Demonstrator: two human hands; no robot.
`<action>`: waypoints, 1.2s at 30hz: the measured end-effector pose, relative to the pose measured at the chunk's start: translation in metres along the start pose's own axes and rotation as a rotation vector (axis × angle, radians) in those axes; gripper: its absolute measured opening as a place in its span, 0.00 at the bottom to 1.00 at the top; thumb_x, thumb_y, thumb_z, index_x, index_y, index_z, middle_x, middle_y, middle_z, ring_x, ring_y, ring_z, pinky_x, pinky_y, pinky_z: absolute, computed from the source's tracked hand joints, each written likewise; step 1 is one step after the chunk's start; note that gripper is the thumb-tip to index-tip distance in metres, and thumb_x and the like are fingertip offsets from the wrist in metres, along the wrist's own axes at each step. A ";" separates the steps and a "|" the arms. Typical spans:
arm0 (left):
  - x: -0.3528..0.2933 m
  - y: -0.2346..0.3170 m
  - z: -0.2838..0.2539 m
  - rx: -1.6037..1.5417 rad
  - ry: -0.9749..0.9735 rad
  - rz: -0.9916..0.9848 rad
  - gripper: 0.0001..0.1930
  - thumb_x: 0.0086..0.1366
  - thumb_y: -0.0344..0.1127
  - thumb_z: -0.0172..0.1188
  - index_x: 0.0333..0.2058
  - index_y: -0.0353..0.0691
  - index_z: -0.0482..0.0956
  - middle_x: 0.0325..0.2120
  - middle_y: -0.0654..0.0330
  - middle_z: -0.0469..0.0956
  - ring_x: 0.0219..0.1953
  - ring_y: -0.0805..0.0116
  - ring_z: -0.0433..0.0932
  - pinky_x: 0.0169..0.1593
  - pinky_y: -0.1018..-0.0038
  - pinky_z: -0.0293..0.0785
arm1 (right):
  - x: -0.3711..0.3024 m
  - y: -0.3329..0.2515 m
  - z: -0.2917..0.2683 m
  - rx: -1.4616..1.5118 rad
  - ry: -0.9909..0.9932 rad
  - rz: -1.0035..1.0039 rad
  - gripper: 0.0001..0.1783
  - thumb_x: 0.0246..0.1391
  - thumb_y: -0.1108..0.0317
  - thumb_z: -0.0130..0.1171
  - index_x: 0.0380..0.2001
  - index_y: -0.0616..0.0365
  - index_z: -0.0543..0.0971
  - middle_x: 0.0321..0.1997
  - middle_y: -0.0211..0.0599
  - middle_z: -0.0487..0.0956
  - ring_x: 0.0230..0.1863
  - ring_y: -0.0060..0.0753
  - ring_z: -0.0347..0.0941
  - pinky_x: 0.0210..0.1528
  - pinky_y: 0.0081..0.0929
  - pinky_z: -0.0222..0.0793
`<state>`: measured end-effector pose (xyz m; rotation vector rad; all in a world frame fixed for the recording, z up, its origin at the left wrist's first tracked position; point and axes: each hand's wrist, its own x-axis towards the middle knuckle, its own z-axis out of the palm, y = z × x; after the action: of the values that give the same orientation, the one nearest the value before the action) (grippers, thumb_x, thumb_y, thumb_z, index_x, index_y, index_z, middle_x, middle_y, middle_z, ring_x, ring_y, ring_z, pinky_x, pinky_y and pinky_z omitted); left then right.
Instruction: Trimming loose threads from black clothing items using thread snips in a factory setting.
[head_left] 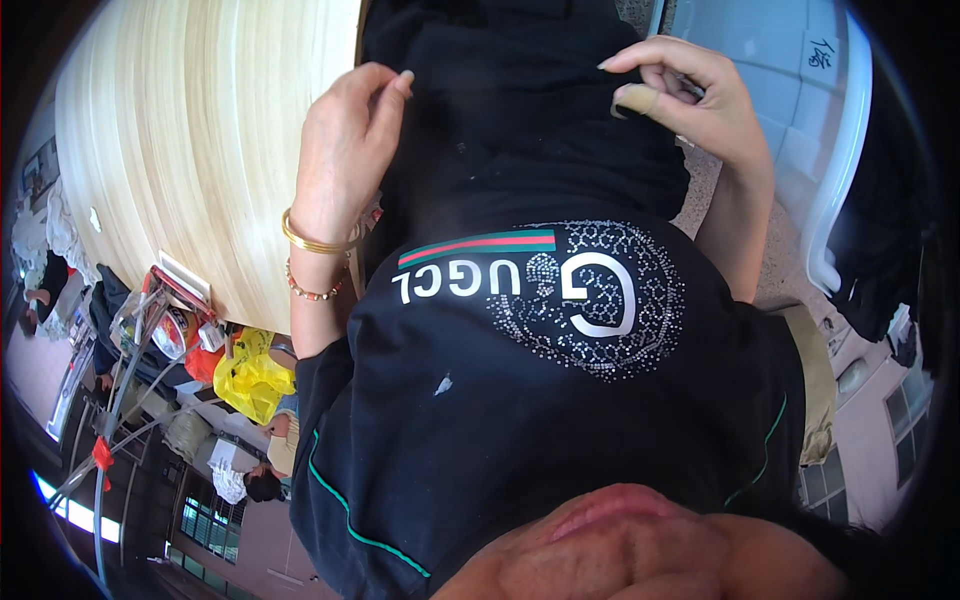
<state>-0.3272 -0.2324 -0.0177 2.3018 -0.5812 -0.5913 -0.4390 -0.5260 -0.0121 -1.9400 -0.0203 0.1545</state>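
Observation:
My left hand [350, 125] is raised beside the light wood-grain table, its thumb and forefinger tips close together. Whether anything lies between those tips is too small to tell. Gold bangles [318, 238] and a beaded bracelet [318, 293] circle that wrist. Across a span of black cloth [510, 110] over my lap, my right hand [690, 95] hovers with its forefinger stretched out and its thumb apart. A tan covering [637, 99] wraps the right thumb. Nothing shows in that hand's grasp.
The wooden table [200, 130] fills the upper left. On the right stands a pale blue plastic bin [800, 110], with black fabric [880, 240] past its rim. A metal frame with a yellow plastic bag [255, 375] is at the lower left. Another person [265, 485] sits farther off.

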 end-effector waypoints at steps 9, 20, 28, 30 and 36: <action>-0.010 0.011 0.035 0.282 -0.321 -0.144 0.29 0.51 0.60 0.65 0.23 0.33 0.81 0.18 0.46 0.77 0.25 0.49 0.79 0.30 0.64 0.75 | 0.042 -0.012 0.065 -0.657 -0.112 -0.303 0.09 0.39 0.67 0.65 0.26 0.53 0.77 0.29 0.34 0.70 0.28 0.39 0.74 0.29 0.34 0.71; -0.012 0.000 0.005 -0.650 -0.314 -0.121 0.06 0.59 0.27 0.64 0.28 0.38 0.74 0.22 0.70 0.72 0.26 0.86 0.69 0.30 0.85 0.67 | 0.025 -0.039 0.012 0.237 -0.039 -0.314 0.07 0.41 0.79 0.67 0.25 0.60 0.79 0.31 0.33 0.75 0.28 0.20 0.70 0.28 0.19 0.62; 0.054 0.046 -0.017 -1.360 -0.217 -0.035 0.06 0.65 0.33 0.57 0.40 0.42 0.75 0.33 0.69 0.76 0.34 0.82 0.73 0.37 0.81 0.69 | 0.008 -0.012 -0.050 0.158 0.559 0.032 0.04 0.50 0.74 0.62 0.29 0.63 0.78 0.32 0.30 0.74 0.33 0.17 0.67 0.36 0.13 0.60; 0.069 0.032 0.006 -1.309 -0.217 -0.067 0.06 0.65 0.32 0.57 0.40 0.42 0.75 0.32 0.72 0.75 0.33 0.84 0.71 0.34 0.82 0.66 | 0.015 0.020 -0.042 -0.146 0.629 0.144 0.07 0.52 0.72 0.62 0.34 0.63 0.78 0.34 0.27 0.74 0.35 0.15 0.67 0.38 0.12 0.61; 0.076 0.016 0.024 -1.173 -0.147 -0.190 0.09 0.64 0.38 0.59 0.42 0.46 0.78 0.34 0.75 0.78 0.32 0.89 0.70 0.31 0.86 0.60 | 0.028 0.022 -0.016 0.053 0.516 0.084 0.14 0.52 0.72 0.61 0.43 0.61 0.77 0.38 0.30 0.76 0.39 0.19 0.70 0.43 0.19 0.65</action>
<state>-0.2841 -0.2971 -0.0414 1.2030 -0.0078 -0.8850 -0.4107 -0.5463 -0.0295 -1.8780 0.4026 -0.2897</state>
